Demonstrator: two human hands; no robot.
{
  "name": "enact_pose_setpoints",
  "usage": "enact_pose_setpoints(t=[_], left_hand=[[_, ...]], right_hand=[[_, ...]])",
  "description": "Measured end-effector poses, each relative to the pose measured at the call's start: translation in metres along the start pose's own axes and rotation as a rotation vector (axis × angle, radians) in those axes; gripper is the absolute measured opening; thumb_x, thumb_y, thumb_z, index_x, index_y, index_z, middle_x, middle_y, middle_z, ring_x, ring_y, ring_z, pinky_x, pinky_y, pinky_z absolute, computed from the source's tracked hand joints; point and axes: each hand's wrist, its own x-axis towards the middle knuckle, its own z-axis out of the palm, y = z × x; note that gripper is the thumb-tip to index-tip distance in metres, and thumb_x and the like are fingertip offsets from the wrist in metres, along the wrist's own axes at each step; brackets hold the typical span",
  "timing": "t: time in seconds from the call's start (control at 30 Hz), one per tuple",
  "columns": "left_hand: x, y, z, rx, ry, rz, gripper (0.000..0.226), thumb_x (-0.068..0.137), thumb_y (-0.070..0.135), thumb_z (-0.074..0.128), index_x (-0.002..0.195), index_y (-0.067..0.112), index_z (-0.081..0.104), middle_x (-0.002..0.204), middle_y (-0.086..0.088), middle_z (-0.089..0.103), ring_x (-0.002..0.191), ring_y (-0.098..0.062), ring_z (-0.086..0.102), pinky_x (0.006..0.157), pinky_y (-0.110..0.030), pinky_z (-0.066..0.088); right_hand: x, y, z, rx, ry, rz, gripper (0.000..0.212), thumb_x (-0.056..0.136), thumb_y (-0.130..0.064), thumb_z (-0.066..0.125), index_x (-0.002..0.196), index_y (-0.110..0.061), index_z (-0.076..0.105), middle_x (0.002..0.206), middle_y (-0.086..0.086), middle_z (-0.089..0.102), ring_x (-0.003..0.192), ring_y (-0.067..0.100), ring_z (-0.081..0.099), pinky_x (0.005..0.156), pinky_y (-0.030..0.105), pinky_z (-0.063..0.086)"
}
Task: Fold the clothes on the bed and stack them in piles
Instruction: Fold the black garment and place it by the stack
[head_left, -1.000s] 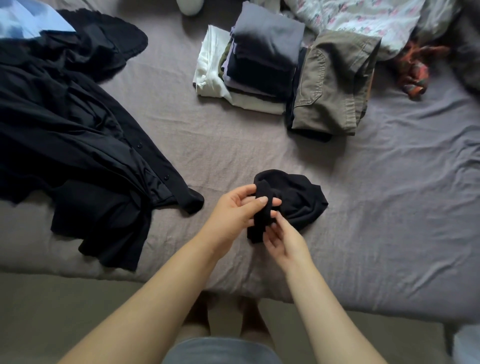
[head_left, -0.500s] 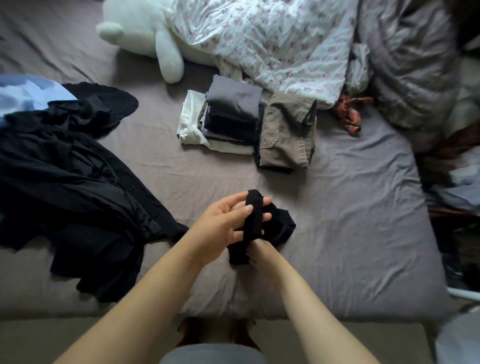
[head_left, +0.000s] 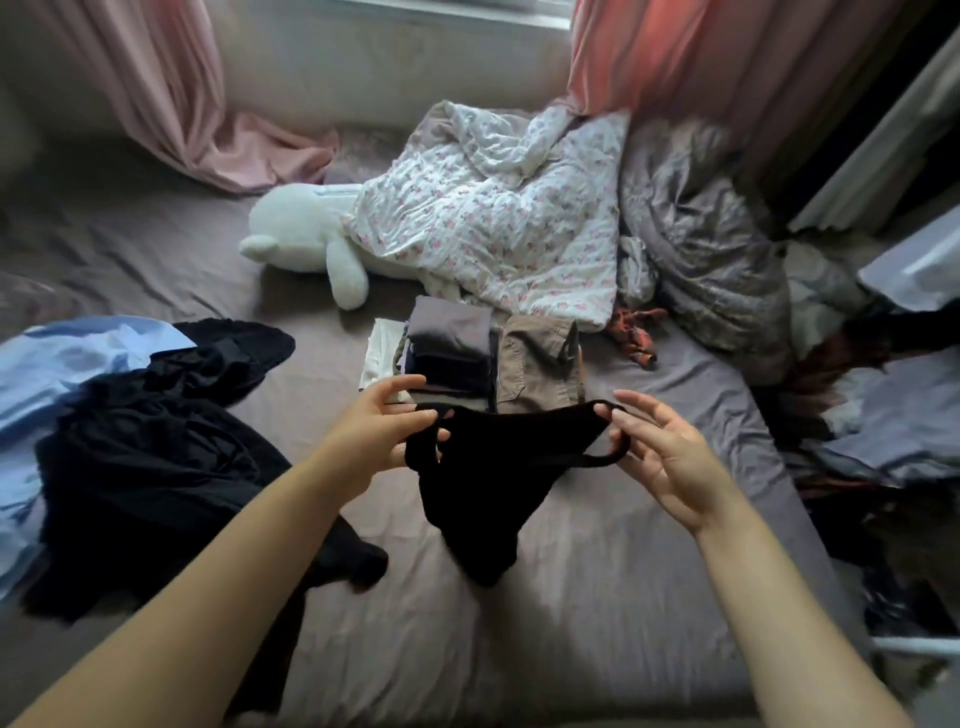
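Observation:
A small black strappy garment (head_left: 483, 483) hangs stretched in the air above the grey bed sheet (head_left: 639, 587). My left hand (head_left: 376, 434) pinches its left strap. My right hand (head_left: 657, 457) pinches the right strap between thumb and fingertips, palm up. Behind the garment stand two folded piles: a grey and dark stack (head_left: 449, 348) on white cloth, and folded olive trousers (head_left: 537, 364) beside it. A heap of unfolded black clothes (head_left: 150, 457) lies at the left, with a light blue shirt (head_left: 62, 364) under it.
A white plush toy (head_left: 306, 234) and a floral duvet (head_left: 493, 218) lie at the back of the bed. A grey blanket (head_left: 701, 234) is bunched at the right, near a small orange cloth (head_left: 636, 332). Pink curtains (head_left: 171, 98) hang behind. More clutter fills the right edge.
The black garment was bunched near the bed between both hands; now it is lifted and pulled out wide by its straps. The hands have moved apart, and the view has tilted up.

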Motion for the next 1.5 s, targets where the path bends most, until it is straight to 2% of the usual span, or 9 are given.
enact_pose_setpoints(t=[0.13,0.23,0.43,0.67,0.73,0.87,1.0,1.27,1.5], left_hand=[[-0.006,0.028,-0.005,-0.137,0.000,0.051,0.047,0.092,-0.002,0.054,0.132,0.022,0.047,0.093,-0.006,0.066,0.070,-0.012,0.070,0.071,-0.031,0.058],[-0.008,0.049,-0.011,-0.153,0.009,0.082,0.052,0.094,-0.001,0.051,0.135,0.031,0.043,0.096,-0.002,0.060,0.074,-0.011,0.069,0.084,-0.042,0.051],[-0.002,0.087,-0.023,-0.274,0.063,0.087,0.049,0.094,-0.011,0.044,0.135,0.014,0.046,0.104,-0.013,0.062,0.080,-0.018,0.065,0.056,-0.026,0.057],[0.002,0.120,-0.035,-0.459,0.088,0.085,0.024,0.095,-0.007,0.044,0.109,0.010,0.055,0.094,-0.014,0.064,0.075,-0.017,0.070,0.055,-0.026,0.057],[0.004,0.128,-0.037,-0.496,0.093,0.099,0.022,0.094,-0.008,0.045,0.102,0.011,0.054,0.083,-0.014,0.069,0.071,-0.017,0.071,0.058,-0.028,0.059],[0.010,0.140,-0.037,-0.412,0.093,0.088,0.029,0.095,-0.007,0.043,0.106,0.018,0.055,0.088,-0.009,0.068,0.077,-0.014,0.069,0.077,-0.037,0.057],[0.026,0.148,-0.034,-0.311,0.101,0.075,0.035,0.097,-0.004,0.036,0.113,0.022,0.053,0.101,-0.001,0.066,0.090,-0.013,0.064,0.104,-0.045,0.038],[0.049,0.154,-0.026,-0.217,0.142,0.134,0.052,0.095,-0.007,0.028,0.124,0.028,0.051,0.113,0.005,0.058,0.100,-0.015,0.058,0.101,-0.047,0.037],[0.058,0.161,-0.024,-0.279,0.107,0.218,0.048,0.095,-0.007,0.029,0.124,0.023,0.052,0.111,0.004,0.060,0.104,-0.020,0.058,0.105,-0.043,0.039]], right_hand=[[0.000,-0.030,0.014,-0.009,-0.202,-0.075,0.065,0.050,-0.021,0.087,0.110,-0.013,0.062,0.107,0.006,0.072,0.081,0.012,0.070,0.074,0.028,0.059],[0.006,-0.052,0.028,-0.145,-0.164,-0.128,0.048,0.067,-0.010,0.075,0.113,-0.013,0.060,0.099,-0.002,0.073,0.074,0.007,0.069,0.062,0.018,0.055],[0.020,-0.085,0.050,-0.658,-0.005,-0.265,0.015,0.087,0.001,0.064,0.101,-0.001,0.067,0.065,-0.004,0.066,0.045,-0.005,0.055,0.044,0.006,0.038],[0.034,-0.113,0.065,-0.035,-0.071,0.064,0.014,0.094,-0.007,0.053,0.088,-0.017,0.060,0.066,-0.002,0.070,0.062,0.009,0.068,0.066,0.028,0.057],[0.039,-0.119,0.067,0.078,-0.076,0.060,0.018,0.095,-0.004,0.050,0.090,-0.018,0.059,0.066,-0.004,0.071,0.058,0.007,0.068,0.054,0.018,0.054],[0.049,-0.127,0.074,0.075,-0.110,0.039,0.022,0.093,-0.005,0.052,0.094,-0.024,0.061,0.072,-0.007,0.071,0.069,0.004,0.064,0.045,0.014,0.039],[0.063,-0.127,0.085,0.148,-0.126,0.030,0.026,0.094,-0.001,0.049,0.095,-0.024,0.063,0.089,-0.003,0.069,0.096,0.014,0.063,0.081,0.036,0.048],[0.081,-0.131,0.098,0.218,-0.156,-0.015,0.033,0.095,-0.001,0.043,0.101,-0.029,0.060,0.102,-0.009,0.063,0.090,0.010,0.060,0.069,0.024,0.038],[0.083,-0.140,0.100,0.322,-0.221,-0.122,0.026,0.096,-0.007,0.044,0.101,-0.027,0.060,0.110,-0.012,0.064,0.107,0.021,0.060,0.098,0.045,0.041]])
